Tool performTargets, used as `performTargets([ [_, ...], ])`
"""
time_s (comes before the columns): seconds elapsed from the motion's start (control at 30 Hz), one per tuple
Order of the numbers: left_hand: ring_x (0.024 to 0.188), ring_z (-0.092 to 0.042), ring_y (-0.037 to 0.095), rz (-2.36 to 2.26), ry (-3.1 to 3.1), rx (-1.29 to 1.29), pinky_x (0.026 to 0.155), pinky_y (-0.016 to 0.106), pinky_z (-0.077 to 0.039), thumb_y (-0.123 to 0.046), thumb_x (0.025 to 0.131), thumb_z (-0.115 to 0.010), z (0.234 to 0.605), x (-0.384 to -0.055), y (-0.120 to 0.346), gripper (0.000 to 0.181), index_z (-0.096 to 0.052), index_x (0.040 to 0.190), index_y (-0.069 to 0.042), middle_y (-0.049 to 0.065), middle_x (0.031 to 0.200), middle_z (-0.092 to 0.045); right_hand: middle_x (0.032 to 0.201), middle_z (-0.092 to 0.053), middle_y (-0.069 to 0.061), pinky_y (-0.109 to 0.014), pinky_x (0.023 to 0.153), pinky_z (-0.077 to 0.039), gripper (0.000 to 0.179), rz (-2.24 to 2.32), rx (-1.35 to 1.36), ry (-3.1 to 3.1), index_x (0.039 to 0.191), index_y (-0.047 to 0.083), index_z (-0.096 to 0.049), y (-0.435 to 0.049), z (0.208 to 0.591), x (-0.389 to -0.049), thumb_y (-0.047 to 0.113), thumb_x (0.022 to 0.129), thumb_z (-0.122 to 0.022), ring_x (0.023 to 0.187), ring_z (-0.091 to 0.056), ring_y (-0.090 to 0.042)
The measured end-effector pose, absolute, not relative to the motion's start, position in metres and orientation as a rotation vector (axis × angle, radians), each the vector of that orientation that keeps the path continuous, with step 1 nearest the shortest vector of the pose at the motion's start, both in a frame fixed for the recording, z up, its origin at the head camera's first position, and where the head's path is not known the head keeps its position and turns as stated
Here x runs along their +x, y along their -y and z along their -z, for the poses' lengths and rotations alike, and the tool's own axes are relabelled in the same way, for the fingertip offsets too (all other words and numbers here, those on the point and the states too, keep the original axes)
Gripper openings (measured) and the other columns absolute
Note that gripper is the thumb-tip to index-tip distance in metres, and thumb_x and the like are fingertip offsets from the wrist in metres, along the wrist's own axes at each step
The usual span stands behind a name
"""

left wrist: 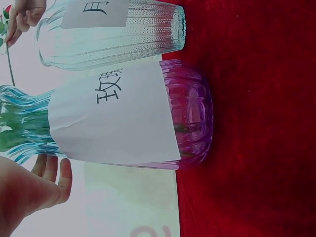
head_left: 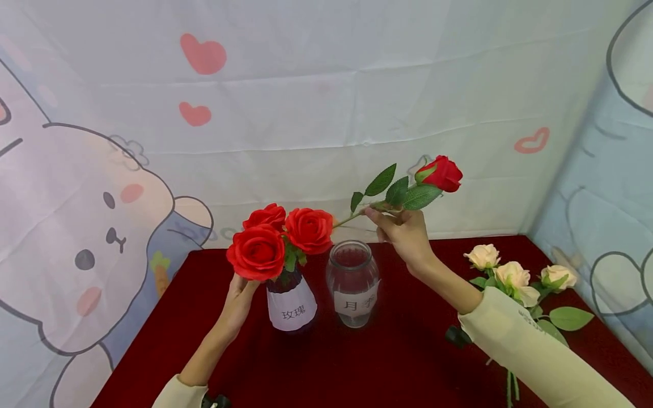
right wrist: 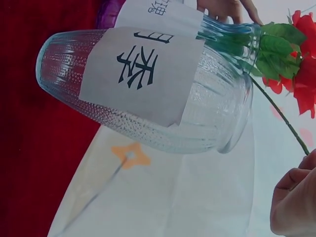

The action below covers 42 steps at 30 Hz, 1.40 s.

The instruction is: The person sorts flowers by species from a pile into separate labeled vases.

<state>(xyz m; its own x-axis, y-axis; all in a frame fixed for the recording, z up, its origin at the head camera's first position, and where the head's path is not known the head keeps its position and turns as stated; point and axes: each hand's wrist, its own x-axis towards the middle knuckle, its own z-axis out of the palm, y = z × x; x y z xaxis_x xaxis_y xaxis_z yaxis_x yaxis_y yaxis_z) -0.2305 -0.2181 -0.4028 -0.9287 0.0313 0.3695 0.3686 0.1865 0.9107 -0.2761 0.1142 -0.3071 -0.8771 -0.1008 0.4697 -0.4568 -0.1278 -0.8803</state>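
My right hand (head_left: 405,232) pinches a single red rose (head_left: 442,173) by its green stem (right wrist: 284,118), above and behind the clear glass vase (head_left: 352,272). The rose is tilted, bloom to the upper right; its stem end points left toward other red roses (head_left: 256,252). Those roses stand in a purple-based vase (left wrist: 195,118) with a blue-tinted neck and a white paper label. My left hand (head_left: 240,300) holds this vase at its neck, below the blooms; the thumb's contact is hidden. The clear vase stands upright just to the right, with its own label.
Several cream roses (head_left: 512,276) lie at the right of the dark red tablecloth (head_left: 388,362), partly behind my right sleeve (head_left: 541,351). A pale printed cloth (head_left: 306,113) hangs behind the table.
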Motion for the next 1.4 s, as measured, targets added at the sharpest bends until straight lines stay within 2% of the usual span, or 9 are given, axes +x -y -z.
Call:
performTargets([
  [0.33,0.139,-0.033,-0.003,1.828,2.201,-0.383,0.106,0.013,-0.033,-0.016,0.110,-0.043,0.401,-0.230,0.216,0.048,-0.034,0.156,-0.014,-0.017,0.148,-0.040,0.086,-0.067,0.017,-0.023,0.050,-0.039,0.017,-1.904,0.748,1.908,0.110,-0.003,-0.066,-0.091,0.302,-0.283,0.003,0.095,-0.069,0.047,-0.049,-0.010],
  [0.43,0.142,-0.030,0.000,1.815,2.204,-0.407,0.108,0.014,-0.032,-0.015,0.110,-0.042,0.402,-0.231,0.217,0.050,-0.031,0.158,-0.013,-0.012,0.152,-0.037,0.088,-0.068,0.015,-0.024,0.048,-0.038,0.018,-1.861,0.766,1.953,0.111,-0.003,-0.067,-0.084,0.300,-0.284,0.005,0.095,-0.071,0.045,-0.048,-0.014],
  [0.53,0.144,-0.029,-0.001,1.813,2.200,-0.427,0.110,0.014,-0.030,-0.014,0.110,-0.041,0.404,-0.231,0.218,0.050,-0.031,0.159,-0.016,-0.014,0.153,-0.036,0.088,-0.069,0.005,-0.024,0.047,-0.036,0.018,-1.827,0.801,2.007,0.110,-0.002,-0.070,-0.077,0.299,-0.283,0.007,0.095,-0.071,0.045,-0.047,-0.015],
  [0.7,0.138,-0.035,-0.003,1.837,2.168,-0.400,0.108,0.015,-0.031,-0.016,0.110,-0.044,0.404,-0.231,0.218,0.037,-0.047,0.144,-0.028,-0.022,0.140,-0.046,0.086,-0.068,-0.014,-0.024,0.048,-0.039,0.017,-1.773,0.866,2.059,0.109,-0.002,-0.072,-0.069,0.298,-0.285,0.004,0.094,-0.071,0.048,-0.046,-0.012],
  [0.83,0.137,-0.035,-0.002,1.860,2.165,-0.390,0.108,0.014,-0.031,-0.017,0.110,-0.044,0.403,-0.230,0.217,0.034,-0.046,0.142,-0.029,-0.021,0.138,-0.047,0.089,-0.071,-0.020,-0.024,0.050,-0.042,0.017,-1.759,0.901,2.093,0.109,-0.005,-0.073,-0.064,0.297,-0.288,-0.001,0.094,-0.066,0.050,-0.047,-0.012],
  [0.9,0.137,-0.036,-0.003,1.861,2.162,-0.393,0.108,0.014,-0.031,-0.017,0.110,-0.043,0.403,-0.231,0.216,0.034,-0.047,0.141,-0.031,-0.022,0.138,-0.048,0.089,-0.072,-0.020,-0.024,0.050,-0.043,0.019,-1.747,0.917,2.119,0.109,-0.004,-0.073,-0.062,0.297,-0.289,-0.002,0.093,-0.063,0.050,-0.048,-0.012],
  [1.1,0.126,-0.047,-0.004,1.847,2.130,-0.419,0.106,0.015,-0.034,-0.015,0.109,-0.044,0.403,-0.232,0.216,0.030,-0.061,0.118,-0.037,-0.023,0.118,-0.061,0.081,-0.066,-0.012,-0.024,0.052,-0.045,0.022,-1.741,0.923,2.240,0.108,-0.004,-0.073,-0.054,0.298,-0.291,-0.003,0.090,-0.061,0.053,-0.052,-0.012],
  [1.23,0.131,-0.044,-0.004,1.860,2.139,-0.418,0.107,0.015,-0.033,-0.016,0.110,-0.043,0.403,-0.231,0.217,0.031,-0.058,0.126,-0.037,-0.024,0.127,-0.058,0.075,-0.065,-0.011,-0.023,0.056,-0.048,0.017,-1.679,0.915,2.327,0.102,-0.006,-0.070,-0.047,0.302,-0.292,-0.002,0.087,-0.062,0.057,-0.055,-0.009],
  [1.4,0.134,-0.042,-0.004,1.869,2.150,-0.395,0.108,0.016,-0.032,-0.019,0.110,-0.043,0.405,-0.230,0.217,0.029,-0.055,0.131,-0.034,-0.023,0.131,-0.055,0.066,-0.065,-0.018,-0.021,0.058,-0.050,0.011,-1.563,1.020,2.362,0.097,-0.007,-0.065,-0.042,0.307,-0.291,0.001,0.091,-0.060,0.055,-0.057,-0.007],
])
